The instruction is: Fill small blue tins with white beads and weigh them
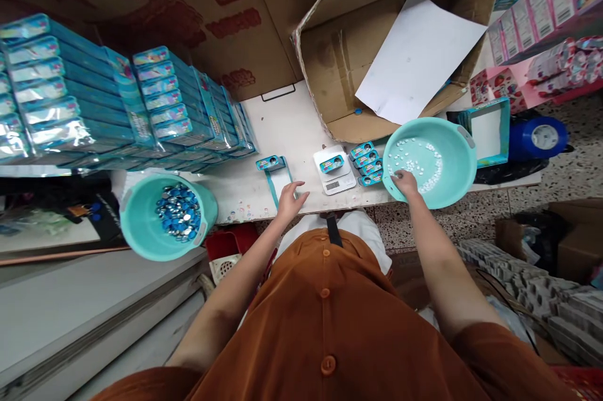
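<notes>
White pellets (431, 168), head view: small, roundish, scattered and bunched inside a mint-green basin (459, 168) at the bench's right; too many to count. Right hand (405, 183) reaches over the near-left rim, fingertips bunched among the pellets; cannot tell whether any are gripped. Left hand (291, 201) free, fingers spread wide, near a shallow teal-edged tray (279, 181).

Surface: white bench (282, 115), large open carton (336, 68) behind, one white sheet (414, 61) inside; speckled floor (400, 225) at right.

Counts: basins, two, the left one (128, 215) holding blue-and-silver pieces (179, 212); scale (347, 185), one, bearing one teal pack (332, 163); beside it, about four similar packs (370, 168).
</notes>
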`<state>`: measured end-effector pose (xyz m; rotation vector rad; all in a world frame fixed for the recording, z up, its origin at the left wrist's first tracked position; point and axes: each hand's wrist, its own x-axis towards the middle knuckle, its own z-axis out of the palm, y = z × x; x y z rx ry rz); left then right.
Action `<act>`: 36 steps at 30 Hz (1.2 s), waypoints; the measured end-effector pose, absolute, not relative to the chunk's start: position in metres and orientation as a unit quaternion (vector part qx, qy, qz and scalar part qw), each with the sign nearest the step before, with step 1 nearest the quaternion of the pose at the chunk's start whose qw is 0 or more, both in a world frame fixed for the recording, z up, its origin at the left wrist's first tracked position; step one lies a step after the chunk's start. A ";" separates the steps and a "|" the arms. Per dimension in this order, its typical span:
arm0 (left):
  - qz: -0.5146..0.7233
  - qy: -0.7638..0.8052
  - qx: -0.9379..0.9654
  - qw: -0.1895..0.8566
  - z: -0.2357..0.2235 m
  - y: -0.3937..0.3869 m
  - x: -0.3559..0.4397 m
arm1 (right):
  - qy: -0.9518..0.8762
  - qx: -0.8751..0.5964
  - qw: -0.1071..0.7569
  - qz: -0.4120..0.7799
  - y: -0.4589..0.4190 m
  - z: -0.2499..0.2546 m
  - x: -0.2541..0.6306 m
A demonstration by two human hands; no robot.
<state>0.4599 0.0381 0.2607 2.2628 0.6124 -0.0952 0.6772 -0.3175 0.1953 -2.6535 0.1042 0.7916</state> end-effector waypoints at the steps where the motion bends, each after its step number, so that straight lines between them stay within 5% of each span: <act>1: -0.036 0.245 0.888 0.387 0.261 0.036 0.456 | 0.019 -0.943 0.173 0.283 -0.316 0.191 0.679; 13: -0.033 0.277 0.880 0.384 0.268 0.002 0.441 | -0.063 -0.934 0.166 0.312 -0.318 0.183 0.686; 36: -0.028 0.266 0.887 0.377 0.275 -0.019 0.446 | 0.086 -0.791 0.513 0.321 -0.306 0.175 0.689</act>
